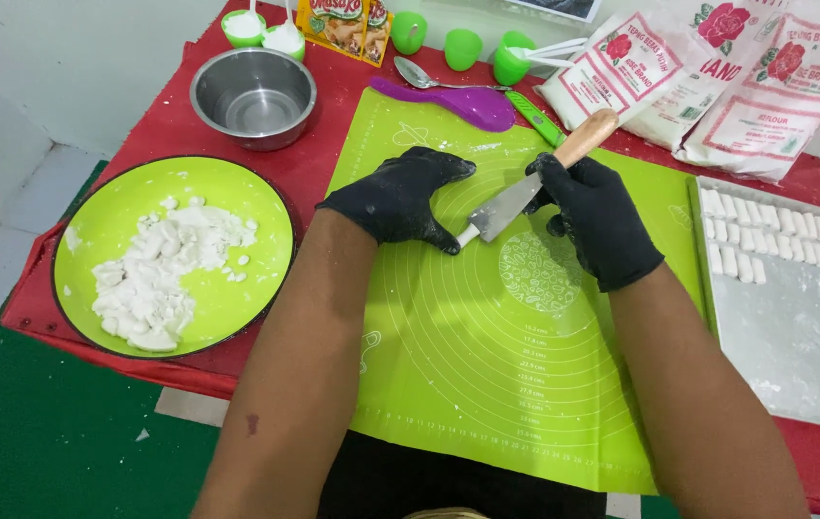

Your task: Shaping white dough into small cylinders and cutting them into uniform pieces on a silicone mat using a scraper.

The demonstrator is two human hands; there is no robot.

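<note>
While our right hand [600, 219] in a black glove keeps its fingers closed around the wooden handle of the knife [525, 183], our left hand [400, 197], also gloved, lies on the green mat [487, 384] with its fingers close together and bent down, and a small white piece of dough [469, 234] shows at its fingertips, touching the end of the blade. We cannot tell if the left fingers really pinch this piece or only press on it. The knife is tilted, the handle pointing to the far right and the blade coming down to the mat between our two hands. As far as we can judge, a good part of the work is done: on the tray [795, 346] at the right, many cut pieces [775, 235] lie in neat rows along its far side, while the near part of the tray has only flour on it. Much is left too, we think, because the green plate [112, 216] at the left holds a big heap of white dough lumps [155, 274] not yet shaped. The mat itself has almost nothing on it except the small piece. Far on the table stand a steel bowl [253, 96], a purple spatula [448, 101], a spoon [420, 75], some green cups [463, 46] and bags of flour [718, 77].
</note>
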